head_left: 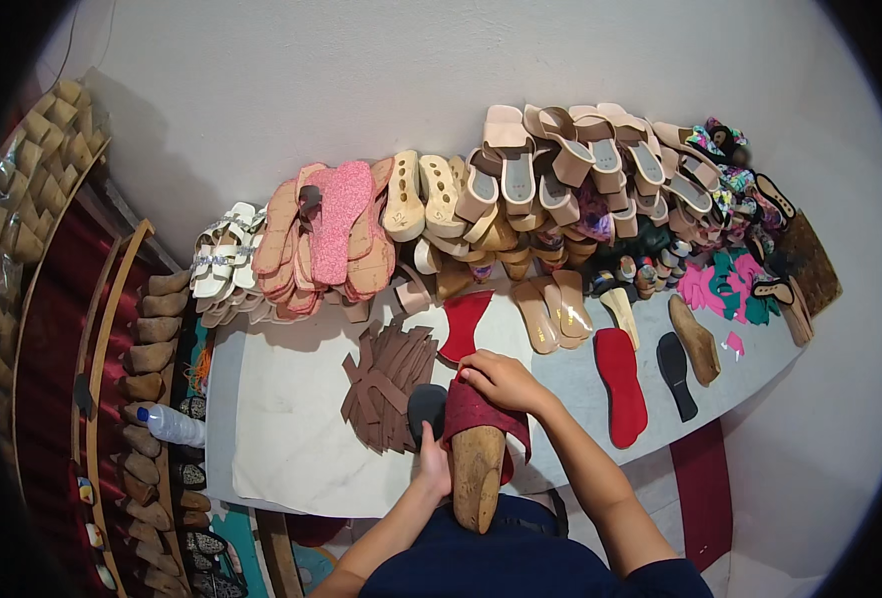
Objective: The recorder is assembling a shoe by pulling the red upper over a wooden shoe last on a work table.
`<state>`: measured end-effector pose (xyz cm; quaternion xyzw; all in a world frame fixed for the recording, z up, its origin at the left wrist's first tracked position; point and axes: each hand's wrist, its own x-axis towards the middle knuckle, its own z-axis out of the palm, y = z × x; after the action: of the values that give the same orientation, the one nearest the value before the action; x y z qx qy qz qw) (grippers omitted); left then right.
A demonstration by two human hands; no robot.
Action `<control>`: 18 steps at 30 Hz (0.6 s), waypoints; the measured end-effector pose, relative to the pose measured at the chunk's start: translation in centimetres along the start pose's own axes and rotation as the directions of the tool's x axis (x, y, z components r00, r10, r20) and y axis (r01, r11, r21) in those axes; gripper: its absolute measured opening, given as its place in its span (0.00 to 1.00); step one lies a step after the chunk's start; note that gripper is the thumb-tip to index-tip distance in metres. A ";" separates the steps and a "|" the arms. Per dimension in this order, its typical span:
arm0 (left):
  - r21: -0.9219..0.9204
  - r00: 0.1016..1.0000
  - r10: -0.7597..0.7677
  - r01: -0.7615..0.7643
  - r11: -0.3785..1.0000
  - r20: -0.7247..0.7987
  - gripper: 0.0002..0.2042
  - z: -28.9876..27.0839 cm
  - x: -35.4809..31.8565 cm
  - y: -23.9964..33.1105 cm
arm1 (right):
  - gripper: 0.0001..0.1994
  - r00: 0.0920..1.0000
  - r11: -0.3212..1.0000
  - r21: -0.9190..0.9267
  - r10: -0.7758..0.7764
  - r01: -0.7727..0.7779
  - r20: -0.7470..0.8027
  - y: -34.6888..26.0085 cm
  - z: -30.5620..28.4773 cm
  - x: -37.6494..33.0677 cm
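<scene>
wooden last (478, 476) in lap, left hand (433, 468) gripping it | right hand (501, 382) pinching red upper (483, 411) | white tabletop (291, 429) bare at left | sandals (521, 189) stacked along wall

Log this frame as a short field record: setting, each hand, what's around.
setting: white worktable against a wall
left hand: steadies a wooden shoe last from its side
right hand: presses a dark red upper piece over the last
near hands: brown cut strips, black sole
on table: red insole, stacked sandals
left side: plastic bottle
</scene>
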<state>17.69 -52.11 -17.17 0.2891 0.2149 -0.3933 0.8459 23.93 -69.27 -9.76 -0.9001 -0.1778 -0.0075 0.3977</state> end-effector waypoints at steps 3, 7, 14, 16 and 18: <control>0.086 0.996 0.079 -0.082 0.993 0.039 0.38 -0.6 -1.4 -0.7 | 0.13 1.000 1.000 0.006 0.031 -0.031 0.000 0.3 -0.2 -0.2; 0.355 0.951 0.300 -0.304 0.884 0.067 0.35 -0.4 -2.3 -0.2 | 0.13 0.998 0.998 0.018 0.062 -0.062 -0.005 0.6 0.0 -0.5; 0.425 0.973 0.230 -0.217 0.879 0.020 0.26 2.7 -1.0 3.8 | 0.13 0.999 0.997 -0.067 0.029 -0.027 0.025 -0.2 0.5 0.7; 0.361 0.972 0.228 -0.234 0.903 0.059 0.23 2.9 -0.3 4.2 | 0.13 1.000 0.997 -0.069 0.018 -0.017 0.007 -0.3 0.4 0.8; 0.497 0.973 0.227 -0.222 0.839 0.050 0.20 3.1 0.1 4.3 | 0.13 1.000 0.998 -0.070 0.007 -0.007 -0.011 -0.2 0.4 0.9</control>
<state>21.58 -51.95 -13.52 0.5232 0.0750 -0.3322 0.7812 24.66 -68.57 -9.78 -0.9140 -0.1722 -0.0169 0.3669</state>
